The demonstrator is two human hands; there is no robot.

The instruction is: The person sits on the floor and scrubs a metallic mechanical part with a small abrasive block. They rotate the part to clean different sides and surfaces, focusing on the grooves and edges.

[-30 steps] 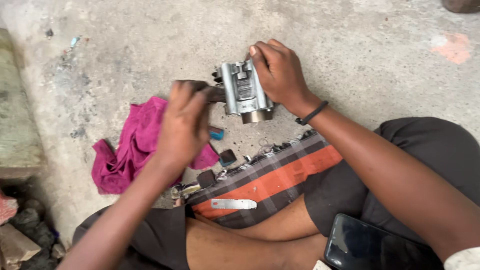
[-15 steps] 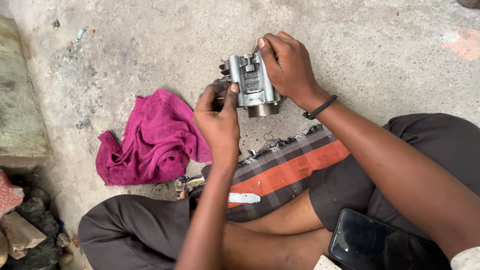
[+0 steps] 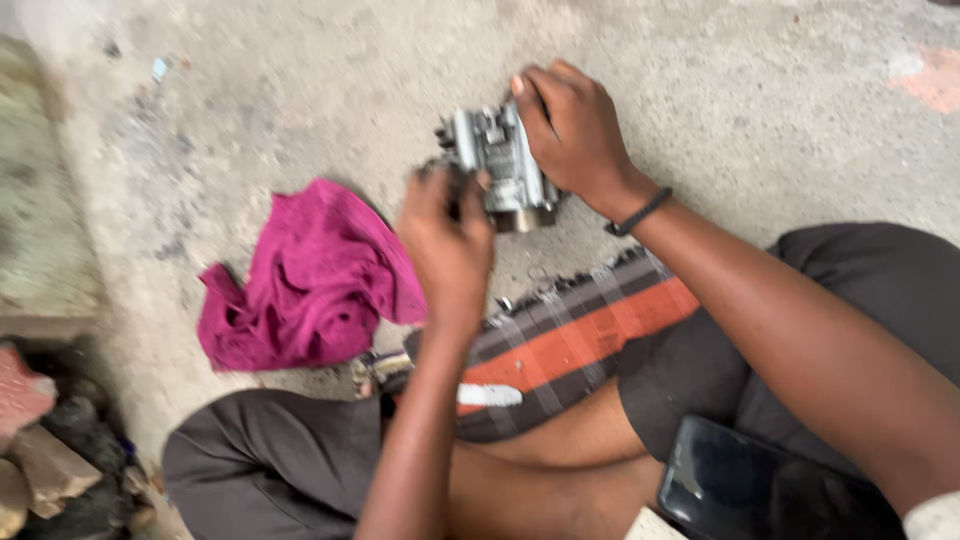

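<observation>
Hands (image 3: 450, 235) on metal part (image 3: 500, 165); magenta rag (image 3: 310, 275) beside, blurred, perhaps touching

Both forearms are bare, sleeveless as far as the view reaches, the right hand (image 3: 575, 135) wearing a thin black cord band (image 3: 640, 212) at the wrist (the left hand (image 3: 445, 245) carries nothing), and loose dark grey fabric shorts (image 3: 270, 455) cover the folded legs.

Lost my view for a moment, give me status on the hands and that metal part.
Right hand grips the grey metal part over the concrete floor. Left hand at its near side, blurred. Magenta rag alongside, clear of both.
</observation>
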